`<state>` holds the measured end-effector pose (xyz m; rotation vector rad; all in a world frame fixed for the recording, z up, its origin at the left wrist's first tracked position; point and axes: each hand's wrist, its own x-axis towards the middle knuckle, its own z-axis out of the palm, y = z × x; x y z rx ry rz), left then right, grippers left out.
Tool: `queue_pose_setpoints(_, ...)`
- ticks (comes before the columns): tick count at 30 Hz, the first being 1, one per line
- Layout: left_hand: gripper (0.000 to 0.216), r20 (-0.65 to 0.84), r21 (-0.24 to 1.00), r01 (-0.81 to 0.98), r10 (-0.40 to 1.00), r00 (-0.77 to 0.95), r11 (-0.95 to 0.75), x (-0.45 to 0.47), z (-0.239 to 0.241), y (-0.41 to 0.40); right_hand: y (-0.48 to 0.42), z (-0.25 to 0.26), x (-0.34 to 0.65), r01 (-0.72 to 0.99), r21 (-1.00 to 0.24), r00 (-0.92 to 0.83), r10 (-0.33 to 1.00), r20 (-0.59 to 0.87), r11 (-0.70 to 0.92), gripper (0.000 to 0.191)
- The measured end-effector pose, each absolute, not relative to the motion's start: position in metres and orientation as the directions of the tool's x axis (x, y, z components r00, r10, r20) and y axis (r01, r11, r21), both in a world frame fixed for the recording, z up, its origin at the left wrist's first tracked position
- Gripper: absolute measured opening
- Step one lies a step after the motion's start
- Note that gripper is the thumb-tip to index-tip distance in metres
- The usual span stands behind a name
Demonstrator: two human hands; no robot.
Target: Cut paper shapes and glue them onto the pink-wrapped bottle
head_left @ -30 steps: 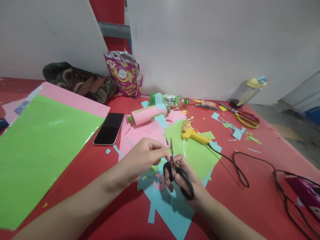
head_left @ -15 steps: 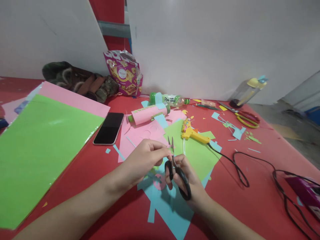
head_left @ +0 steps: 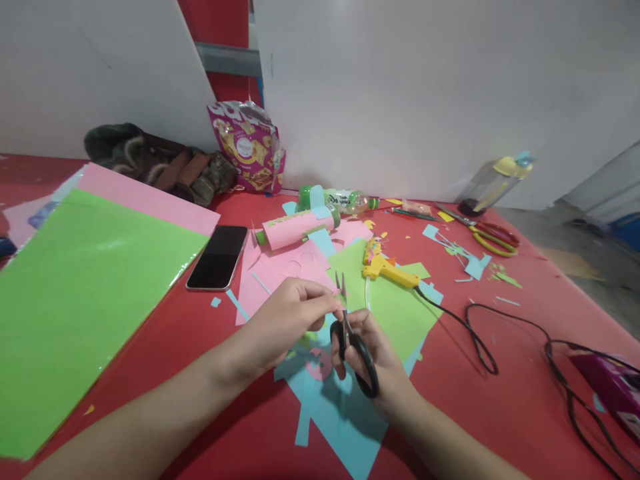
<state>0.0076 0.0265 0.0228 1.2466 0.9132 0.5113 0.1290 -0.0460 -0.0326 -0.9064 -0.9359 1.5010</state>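
Observation:
My right hand (head_left: 373, 353) holds small black-handled scissors (head_left: 367, 367), fingers through the loops, blades pointing away and slightly apart. Just left of the blades, my left hand (head_left: 303, 307) is closed in a pinch. A tiny pink scrap of paper (head_left: 337, 292) shows at its fingertips, against the blades; most of it is hidden. Under the hands lie a blue paper sheet (head_left: 350, 427) and a pink paper cutout with holes (head_left: 319, 364). Behind them are pink paper (head_left: 280, 267) and a green sheet (head_left: 400, 327).
A yellow glue gun (head_left: 393, 270) rests on the green sheet, its black cord trailing right. A pink-wrapped bottle (head_left: 297, 230) and a green bottle (head_left: 345, 199) lie behind. At left are a phone (head_left: 219, 258) and large green paper (head_left: 100, 287); yellow-and-red scissors (head_left: 493, 239) lie right.
The scissors' handles have come slightly closer together and the blades have narrowed a little. The left hand has hardly moved.

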Motion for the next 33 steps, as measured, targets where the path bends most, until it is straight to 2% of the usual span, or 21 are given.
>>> queue_pose_setpoints(14, 0.019, -0.282, 0.959, 0.145, 0.759, 0.587, 0.245, 0.005, 0.017, 0.033, -0.043, -0.033, 0.13, -0.351, -0.925, -0.072, 0.99, -0.124, -0.141, 0.038)
queue_pose_setpoints(19, 0.018, -0.298, 0.954, 0.225, 0.721, 0.625, 0.199, 0.004, 0.014, 0.038, -0.04, -0.037, 0.132, -0.349, -0.927, -0.006, 0.989, -0.146, -0.139, 0.041)
queue_pose_setpoints(22, 0.019, -0.309, 0.944, 0.305, 0.649, 0.695, 0.123, 0.002, 0.012, 0.04, -0.039, -0.036, 0.135, -0.383, -0.919, 0.049, 0.991, -0.122, -0.094, 0.047)
queue_pose_setpoints(27, 0.019, -0.332, 0.885, 0.447, 0.498, 0.801, -0.129, 0.001, 0.009, 0.041, -0.035, -0.031, 0.137, -0.391, -0.919, 0.172, 0.977, -0.125, -0.049, 0.045)
queue_pose_setpoints(33, 0.018, -0.31, 0.85, 0.453, 0.441, 0.842, -0.269, 0.001, 0.008, 0.04, -0.035, -0.03, 0.136, -0.335, -0.938, 0.085, 0.988, -0.127, -0.091, 0.049)
